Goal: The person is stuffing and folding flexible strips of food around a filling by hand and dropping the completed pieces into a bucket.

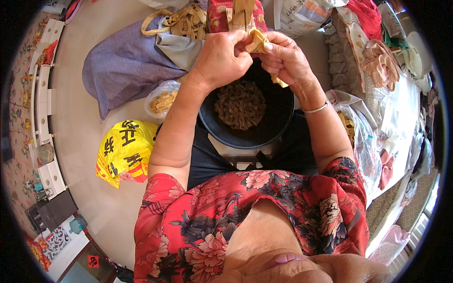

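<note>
Both of my hands are raised over the far rim of a dark round basin (pixel 278 127). A flat, folded yellow-tan strip (pixel 257 41) is pinched between them. My left hand (pixel 222 59) has its fingers curled in at the strip's left end. My right hand (pixel 285 59) grips the other side with thumb and fingers, and a tail of the strip hangs below its palm. Many small brown pieces (pixel 239 104) lie in the bottom of the basin. Just beyond my hands, an upright wooden piece (pixel 243 14) stands against a red patterned cloth-covered thing (pixel 214 16).
A heap of similar tan strips (pixel 188 21) lies on a blue-grey cloth sack (pixel 127 61) at far left. Nearer are a clear bag of yellow pieces (pixel 163 101) and a yellow plastic bag (pixel 125 151). At right, another clear bag (pixel 361 137) stands beside a cloth-strewn seat (pixel 391 122).
</note>
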{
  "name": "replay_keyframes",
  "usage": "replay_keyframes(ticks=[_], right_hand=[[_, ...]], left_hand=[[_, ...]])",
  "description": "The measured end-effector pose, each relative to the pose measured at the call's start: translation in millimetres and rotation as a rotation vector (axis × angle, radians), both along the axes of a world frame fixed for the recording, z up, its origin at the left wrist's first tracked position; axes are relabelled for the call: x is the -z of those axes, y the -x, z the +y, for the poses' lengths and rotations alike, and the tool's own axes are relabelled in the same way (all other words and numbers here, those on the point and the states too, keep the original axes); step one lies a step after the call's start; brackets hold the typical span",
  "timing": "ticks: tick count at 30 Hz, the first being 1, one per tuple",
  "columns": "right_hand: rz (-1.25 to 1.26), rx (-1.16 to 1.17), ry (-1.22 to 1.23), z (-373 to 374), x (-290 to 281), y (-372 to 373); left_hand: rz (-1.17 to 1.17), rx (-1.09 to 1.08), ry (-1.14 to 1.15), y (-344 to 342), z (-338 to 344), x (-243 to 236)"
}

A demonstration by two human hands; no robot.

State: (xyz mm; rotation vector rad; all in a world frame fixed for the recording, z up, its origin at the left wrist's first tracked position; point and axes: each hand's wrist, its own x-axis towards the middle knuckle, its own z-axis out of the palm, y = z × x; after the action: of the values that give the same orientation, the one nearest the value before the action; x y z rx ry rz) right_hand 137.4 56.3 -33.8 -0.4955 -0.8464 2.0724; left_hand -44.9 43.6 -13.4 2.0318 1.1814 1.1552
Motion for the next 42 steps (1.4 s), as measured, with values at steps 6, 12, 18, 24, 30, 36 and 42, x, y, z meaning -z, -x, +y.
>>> replay_keyframes(ticks=[6, 12, 18, 24, 30, 36, 42], right_hand=[[-0.262, 0.021, -0.181, 0.0, -0.7, 1.7], [-0.485, 0.008, -0.639, 7.9, -18.5, -33.6], [-0.64, -0.062, -0.576, -2.9, -14.4, -22.6], [-0.741, -0.037, -0.646, -2.8, -10.2, -18.7], [-0.688, -0.032, -0.605, -0.6, -4.3, -12.4], [-0.77, 0.053, -0.764, -0.5, -10.2, -20.7], [-0.87, 0.149, -0.823, 4.9, 0.8, -30.5]], left_hand=[[-0.127, 0.198, 0.426, 7.0, -0.4, -6.6], [-0.488, 0.539, 0.727, 30.9, -7.3, -25.3], [-0.234, 0.584, 0.767, 43.9, -0.9, -18.9], [0.095, 0.335, 0.366, 28.9, -2.4, -5.3], [0.254, 0.276, 0.117, 4.6, -5.5, 10.0], [0.226, 0.401, 0.45, 15.7, -4.9, -2.3], [0.151, 0.374, 0.397, 19.2, 2.8, 12.4]])
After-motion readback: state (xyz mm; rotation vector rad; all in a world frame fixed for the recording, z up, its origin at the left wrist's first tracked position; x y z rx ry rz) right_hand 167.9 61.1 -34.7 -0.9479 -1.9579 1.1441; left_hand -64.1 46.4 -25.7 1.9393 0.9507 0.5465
